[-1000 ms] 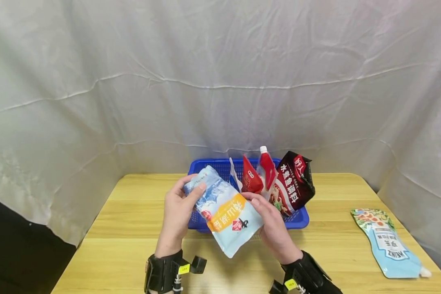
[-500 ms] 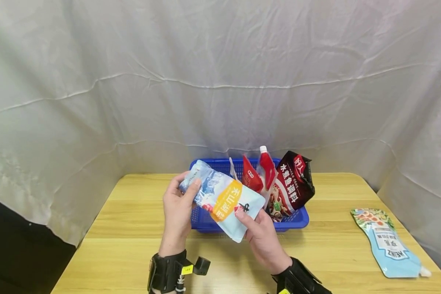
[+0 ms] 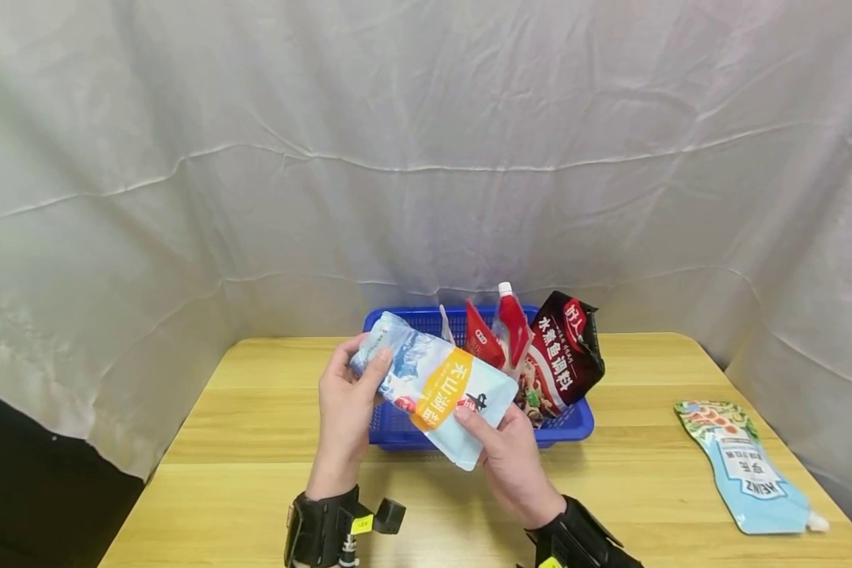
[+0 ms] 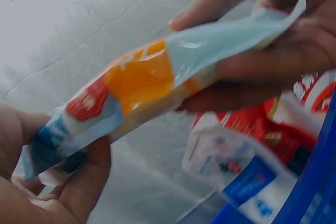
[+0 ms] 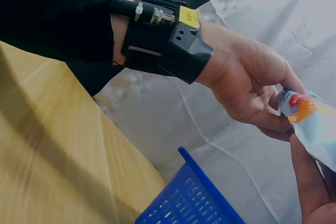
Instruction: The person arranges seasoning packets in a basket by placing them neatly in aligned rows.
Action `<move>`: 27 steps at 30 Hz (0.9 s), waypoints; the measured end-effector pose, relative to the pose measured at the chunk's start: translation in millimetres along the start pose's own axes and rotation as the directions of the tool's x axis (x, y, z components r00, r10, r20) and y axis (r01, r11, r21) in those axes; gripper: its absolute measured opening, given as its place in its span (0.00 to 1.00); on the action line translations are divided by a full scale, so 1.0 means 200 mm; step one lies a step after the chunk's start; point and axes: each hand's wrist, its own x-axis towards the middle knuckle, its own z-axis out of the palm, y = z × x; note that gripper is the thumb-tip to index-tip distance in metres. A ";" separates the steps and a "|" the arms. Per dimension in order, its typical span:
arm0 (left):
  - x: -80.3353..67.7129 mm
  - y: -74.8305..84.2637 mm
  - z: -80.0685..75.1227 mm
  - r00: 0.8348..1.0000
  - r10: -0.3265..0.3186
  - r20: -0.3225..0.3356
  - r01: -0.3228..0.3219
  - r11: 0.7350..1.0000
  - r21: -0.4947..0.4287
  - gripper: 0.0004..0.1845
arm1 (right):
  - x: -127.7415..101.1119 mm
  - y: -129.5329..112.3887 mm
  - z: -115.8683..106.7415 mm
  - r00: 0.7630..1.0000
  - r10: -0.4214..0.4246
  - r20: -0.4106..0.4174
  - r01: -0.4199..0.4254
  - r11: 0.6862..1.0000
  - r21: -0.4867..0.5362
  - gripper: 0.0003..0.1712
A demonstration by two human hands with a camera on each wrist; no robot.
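Observation:
A light blue salt pouch [image 3: 433, 386] with an orange band and a mountain picture is held between both hands, above the front of the blue basket [image 3: 568, 430]. My left hand [image 3: 348, 402] pinches its upper left end, thumb on the printed face. At the lower right end my right hand [image 3: 511, 465] grips it, thumb on the front and fingers behind. The left wrist view shows the pouch [image 4: 142, 80] edge-on, slightly bent, with fingers beneath it. In the right wrist view only part of the pouch [image 5: 310, 116] appears at the right edge.
In the basket stand a black seasoning packet [image 3: 564, 347], a red pouch with a white cap [image 3: 514, 323], a red packet [image 3: 483, 335] and a white packet [image 3: 446, 325]. A Heinz pouch [image 3: 745, 469] lies on the wooden table [image 3: 241, 473] at the right. Grey cloth [image 3: 426, 158] hangs behind.
The pouch has risen and turned flatter. My right hand has shifted from its upper right edge to its lower right end, thumb now on the front. The left hand keeps its grip.

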 end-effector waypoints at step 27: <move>0.01 0.08 -0.15 0.969 0.010 0.245 -0.066 0.972 0.223 0.28 | 0.07 -0.20 -0.19 0.982 -0.058 0.181 0.097 0.972 -0.213 0.17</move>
